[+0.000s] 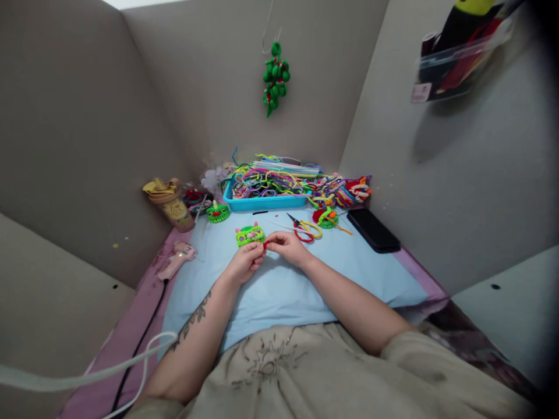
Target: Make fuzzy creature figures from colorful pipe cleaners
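Observation:
My left hand (245, 263) and my right hand (288, 247) meet over the light blue cloth, both closed in a pinch. Between their fingertips is a small red piece (265, 246), mostly covered, so I cannot tell whether it is yarn or something else. Just beyond the fingers lies a bright green crocheted piece (250, 234) with pink tips and a purple patch. Scissors (309, 230) with red and yellow handles rest beyond my right hand, blades partly apart. Another green crocheted piece (218, 213) sits farther back to the left.
At the back stands a blue tray (267, 204) heaped with coloured yarn. A phone (373, 231) lies right, near a red-green crocheted piece (325, 217). On the left are a lidded cup (177, 209) and a corded pink glue gun (176, 262). A white cable (87, 375) crosses my left forearm.

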The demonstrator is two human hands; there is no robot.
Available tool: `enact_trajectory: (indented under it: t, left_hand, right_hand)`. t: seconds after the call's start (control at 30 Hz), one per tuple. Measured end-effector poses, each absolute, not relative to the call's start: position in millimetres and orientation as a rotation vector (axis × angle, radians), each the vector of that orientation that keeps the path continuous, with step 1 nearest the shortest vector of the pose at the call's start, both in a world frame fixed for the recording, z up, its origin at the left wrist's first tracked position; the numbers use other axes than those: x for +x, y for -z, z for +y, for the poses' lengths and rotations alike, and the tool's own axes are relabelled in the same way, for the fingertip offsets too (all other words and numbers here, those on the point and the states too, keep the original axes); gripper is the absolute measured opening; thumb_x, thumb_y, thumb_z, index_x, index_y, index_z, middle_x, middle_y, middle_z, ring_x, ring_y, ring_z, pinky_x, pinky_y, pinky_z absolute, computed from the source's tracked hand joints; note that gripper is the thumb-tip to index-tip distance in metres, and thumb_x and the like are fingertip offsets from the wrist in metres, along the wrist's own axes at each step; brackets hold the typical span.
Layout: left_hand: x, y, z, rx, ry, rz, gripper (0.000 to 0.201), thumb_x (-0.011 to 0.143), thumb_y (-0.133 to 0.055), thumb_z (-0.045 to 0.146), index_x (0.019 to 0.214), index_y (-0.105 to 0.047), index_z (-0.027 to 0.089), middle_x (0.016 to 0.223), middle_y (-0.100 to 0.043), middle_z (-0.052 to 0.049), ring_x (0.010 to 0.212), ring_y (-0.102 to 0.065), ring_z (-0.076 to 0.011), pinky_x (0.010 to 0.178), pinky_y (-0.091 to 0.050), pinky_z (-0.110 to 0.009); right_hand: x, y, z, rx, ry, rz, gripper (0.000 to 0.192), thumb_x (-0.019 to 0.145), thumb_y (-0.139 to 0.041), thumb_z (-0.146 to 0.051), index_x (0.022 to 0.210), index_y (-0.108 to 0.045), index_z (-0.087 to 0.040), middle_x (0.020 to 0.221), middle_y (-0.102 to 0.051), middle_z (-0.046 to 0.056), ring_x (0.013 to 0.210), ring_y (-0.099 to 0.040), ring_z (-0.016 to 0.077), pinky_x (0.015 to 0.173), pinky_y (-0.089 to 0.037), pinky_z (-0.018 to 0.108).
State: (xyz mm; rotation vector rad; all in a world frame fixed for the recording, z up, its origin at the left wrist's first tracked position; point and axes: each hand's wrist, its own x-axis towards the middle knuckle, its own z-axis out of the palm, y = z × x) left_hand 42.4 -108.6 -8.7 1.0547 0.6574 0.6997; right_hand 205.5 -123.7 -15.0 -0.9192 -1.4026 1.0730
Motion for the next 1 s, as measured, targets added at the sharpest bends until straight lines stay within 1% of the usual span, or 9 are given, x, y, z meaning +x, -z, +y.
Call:
enact_trajectory:
  t: [0.07, 0.2, 0.33, 0.43, 0.5, 0.6, 0.7, 0.9, 1.0]
  left_hand:
    - [43.6, 9.0, -109.3, 1.088, -0.723, 0.666, 0.03, 0.069, -0.07, 0.037, 0.071, -0.05, 0.015, 0.06, -0.043, 0.005, 0.043, -0.032, -0.0019, 0.036, -0.015, -0.015]
    - [49.4, 15.7, -108.5, 1.337, -0.934, 0.83, 0.027, 0.072, -0.065, 0.04, 0.077, -0.055, 0.016, 0.053, -0.046, 0.006, 0.04, -0.033, -0.0036, 0.037, -0.023, -0.017]
    - [50.8, 21.3, -106.1, 1.508, -0.98, 0.932, 0.023, 0.072, -0.064, 0.038, 0.072, -0.056, 0.016, 0.051, -0.049, 0.006, 0.04, -0.037, -0.0051, 0.039, -0.025, -0.018]
    - [48.9, 21.6, -106.4, 1.486, -0.918, 0.897, 0.026, 0.076, -0.06, 0.041, 0.069, -0.055, 0.016, 0.049, -0.047, 0.006, 0.039, -0.035, -0.0052, 0.039, -0.024, -0.019]
    - [48.1, 20.8, -107.3, 1.417, -0.904, 0.842, 0.028, 0.076, -0.06, 0.042, 0.068, -0.053, 0.016, 0.048, -0.046, 0.006, 0.038, -0.034, -0.005, 0.038, -0.023, -0.019]
    - [48.0, 18.8, -108.6, 1.308, -0.916, 0.776, 0.029, 0.075, -0.061, 0.042, 0.066, -0.052, 0.016, 0.049, -0.045, 0.006, 0.038, -0.033, -0.0042, 0.037, -0.021, -0.018]
    - [47.9, 16.1, -109.4, 1.217, -0.898, 0.751, 0.027, 0.074, -0.063, 0.039, 0.067, -0.053, 0.015, 0.052, -0.046, 0.006, 0.038, -0.032, -0.003, 0.036, -0.017, -0.018]
    - [46.4, 10.5, -110.9, 1.1, -0.765, 0.687, 0.028, 0.069, -0.066, 0.038, 0.066, -0.051, 0.014, 0.056, -0.047, 0.004, 0.038, -0.032, -0.0021, 0.035, -0.013, -0.017]
    - [46.5, 9.7, -112.0, 1.086, -0.725, 0.689, 0.03, 0.068, -0.068, 0.039, 0.067, -0.051, 0.014, 0.057, -0.047, 0.004, 0.039, -0.034, -0.0022, 0.035, -0.014, -0.017]
  right_hand:
    - [205.5, 14.7, -124.0, -0.931, -1.053, -1.4, 0.018, 0.07, -0.067, -0.032, 0.077, -0.066, -0.016, 0.07, -0.065, 0.001, 0.064, -0.056, 0.0131, 0.062, -0.043, 0.027]
    - [205.8, 15.3, -123.1, -0.978, -0.996, -1.36, 0.019, 0.069, -0.067, -0.034, 0.072, -0.063, -0.016, 0.066, -0.061, 0.0, 0.061, -0.052, 0.0119, 0.059, -0.041, 0.026]
    - [205.6, 15.1, -123.1, -1.018, -0.978, -1.337, 0.02, 0.068, -0.068, -0.035, 0.068, -0.062, -0.016, 0.062, -0.059, -0.001, 0.059, -0.049, 0.0111, 0.058, -0.039, 0.025]
    - [206.1, 14.6, -124.1, -1.02, -1.013, -1.32, 0.02, 0.066, -0.07, -0.034, 0.067, -0.064, -0.015, 0.064, -0.06, 0.0, 0.06, -0.05, 0.0118, 0.059, -0.039, 0.026]
    - [206.9, 15.2, -124.6, -1.011, -1.065, -1.318, 0.02, 0.066, -0.07, -0.035, 0.07, -0.067, -0.015, 0.063, -0.061, 0.0, 0.058, -0.049, 0.0115, 0.058, -0.039, 0.025]
    - [207.8, 18.0, -124.0, -0.994, -1.147, -1.319, 0.024, 0.068, -0.068, -0.037, 0.077, -0.07, -0.014, 0.053, -0.054, -0.003, 0.049, -0.042, 0.0089, 0.05, -0.032, 0.024]
    - [207.5, 21.9, -121.7, -0.972, -1.211, -1.265, 0.025, 0.067, -0.069, -0.037, 0.077, -0.069, -0.014, 0.046, -0.047, -0.005, 0.044, -0.035, 0.0073, 0.045, -0.026, 0.023]
    - [206.1, 23.4, -118.8, -0.926, -1.37, -1.164, 0.03, 0.061, -0.072, -0.033, 0.085, -0.068, -0.015, 0.052, -0.053, -0.005, 0.04, -0.029, 0.0043, 0.042, -0.019, 0.022]
    - [206.1, 20.6, -120.3, -0.93, -1.395, -1.168, 0.026, 0.06, -0.072, -0.032, 0.079, -0.066, -0.015, 0.053, -0.054, -0.005, 0.04, -0.029, 0.004, 0.041, -0.018, 0.021]
